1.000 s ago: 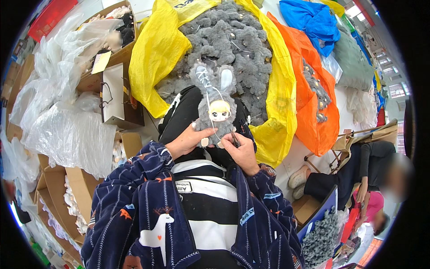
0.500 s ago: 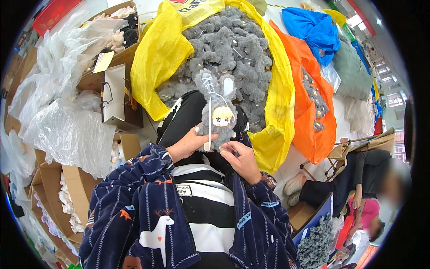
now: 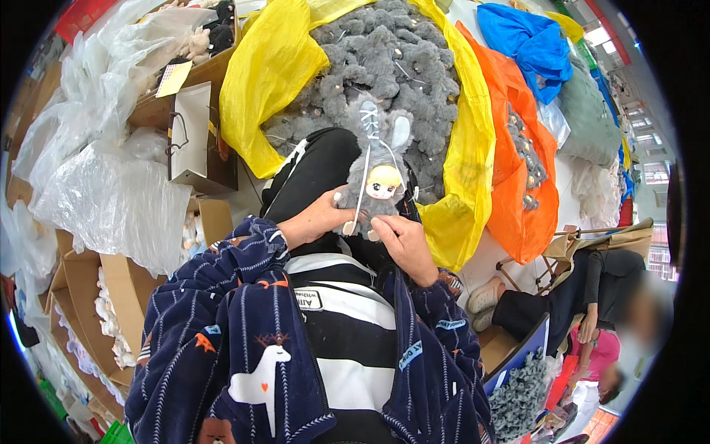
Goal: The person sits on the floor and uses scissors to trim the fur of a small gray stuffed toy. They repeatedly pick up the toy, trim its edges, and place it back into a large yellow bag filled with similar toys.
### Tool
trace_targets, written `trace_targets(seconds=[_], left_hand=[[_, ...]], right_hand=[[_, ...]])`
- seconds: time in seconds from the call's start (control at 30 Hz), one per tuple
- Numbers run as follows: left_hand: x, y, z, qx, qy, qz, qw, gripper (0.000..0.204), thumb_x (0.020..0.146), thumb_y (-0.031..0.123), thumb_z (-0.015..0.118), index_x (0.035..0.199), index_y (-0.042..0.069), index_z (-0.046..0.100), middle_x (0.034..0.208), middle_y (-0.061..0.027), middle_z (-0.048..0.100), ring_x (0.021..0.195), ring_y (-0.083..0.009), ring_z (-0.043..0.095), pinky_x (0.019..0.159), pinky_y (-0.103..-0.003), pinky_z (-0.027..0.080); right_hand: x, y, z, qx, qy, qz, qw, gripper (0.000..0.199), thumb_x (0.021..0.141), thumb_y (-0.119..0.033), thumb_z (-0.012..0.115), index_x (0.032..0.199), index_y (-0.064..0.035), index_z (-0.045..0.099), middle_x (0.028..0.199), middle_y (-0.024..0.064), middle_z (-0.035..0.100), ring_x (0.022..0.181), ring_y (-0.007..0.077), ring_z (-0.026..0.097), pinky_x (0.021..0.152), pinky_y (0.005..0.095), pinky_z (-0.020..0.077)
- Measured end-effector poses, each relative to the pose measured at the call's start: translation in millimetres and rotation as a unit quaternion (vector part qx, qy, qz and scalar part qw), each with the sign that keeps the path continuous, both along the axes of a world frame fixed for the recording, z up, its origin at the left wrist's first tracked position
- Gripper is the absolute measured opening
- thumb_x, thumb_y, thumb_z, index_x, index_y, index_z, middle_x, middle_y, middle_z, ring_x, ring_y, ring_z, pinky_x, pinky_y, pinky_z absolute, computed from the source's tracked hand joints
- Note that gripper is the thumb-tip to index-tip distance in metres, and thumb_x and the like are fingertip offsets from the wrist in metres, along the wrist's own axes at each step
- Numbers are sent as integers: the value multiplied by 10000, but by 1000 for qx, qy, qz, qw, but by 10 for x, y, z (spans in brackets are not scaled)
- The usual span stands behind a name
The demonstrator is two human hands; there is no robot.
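A grey plush bunny doll (image 3: 379, 194) with long ears, yellow hair and a smooth doll face lies face up over my lap. A white cord (image 3: 363, 185) laces across one ear and hangs down the body past the face. My left hand (image 3: 322, 217) is closed around the doll's lower body on its left side. With thumb and fingers, my right hand (image 3: 403, 240) pinches the doll's foot on the right. Just beyond the ears, a heap of grey plush dolls (image 3: 392, 66) fills an opened yellow bag (image 3: 470, 170).
To the right stand an orange bag (image 3: 529, 229) of similar grey plush and a blue bag (image 3: 529, 44). Cardboard boxes (image 3: 133, 296) and clear plastic sheeting (image 3: 118, 200) crowd the left. Another person sits on a folding chair (image 3: 592, 248) at the right.
The doll and both hands appear slightly farther right in the picture. My right hand has closed in on the doll's foot. The whole view has shifted a little.
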State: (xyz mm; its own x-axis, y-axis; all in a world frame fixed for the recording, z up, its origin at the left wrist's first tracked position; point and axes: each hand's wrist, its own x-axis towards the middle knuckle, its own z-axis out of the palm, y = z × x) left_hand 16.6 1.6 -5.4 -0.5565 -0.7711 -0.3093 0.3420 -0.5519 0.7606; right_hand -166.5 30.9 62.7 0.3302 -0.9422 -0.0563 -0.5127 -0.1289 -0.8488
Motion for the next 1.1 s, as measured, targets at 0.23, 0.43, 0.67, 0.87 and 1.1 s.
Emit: trace_targets(seconds=[0.23, 0.43, 0.67, 0.87, 1.1], left_hand=[[-12, 6, -17, -41, -9, -13, 999, 410, 782, 64, 650, 1159, -8, 505, 1021, -60, 599, 920, -111, 552, 832, -254, 433], [-7, 7, -48, -55, -17, -14, 998, 423, 776, 70, 662, 1158, -15, 504, 1015, -63, 600, 908, -107, 547, 814, -250, 434], [1, 22, -15, -30, -23, -16, 999, 434, 768, 77, 681, 1157, -3, 506, 1017, -65, 599, 897, -119, 559, 794, -254, 457], [92, 30, 45, 25, 93, 16, 995, 433, 792, 65, 662, 1187, 17, 492, 1102, -67, 576, 990, -158, 554, 862, -292, 456], [92, 76, 78, -5, 82, 90, 993, 394, 835, 106, 631, 1197, 48, 487, 1110, -51, 568, 1011, -152, 545, 850, -301, 464]], right_hand=[[44, -38, 66, 55, 2, 23, 998, 264, 857, -210, 558, 880, 43, 627, 724, 172, 631, 636, 265, 626, 588, 305, 464], [66, -48, 71, 90, 2, 22, 996, 263, 852, -212, 568, 868, 44, 629, 700, 167, 626, 590, 215, 617, 556, 286, 456], [113, 30, 27, 61, -49, 36, 996, 205, 823, -162, 610, 853, 39, 632, 694, 112, 626, 628, 118, 588, 578, 255, 453], [-19, 5, 147, 46, -59, -5, 997, 335, 702, -142, 739, 968, 10, 603, 778, 59, 628, 652, 77, 540, 609, 221, 454], [57, 66, -26, -226, 86, 42, 969, 396, 663, -104, 745, 1024, -62, 589, 796, 93, 617, 628, 212, 621, 541, 291, 485]])
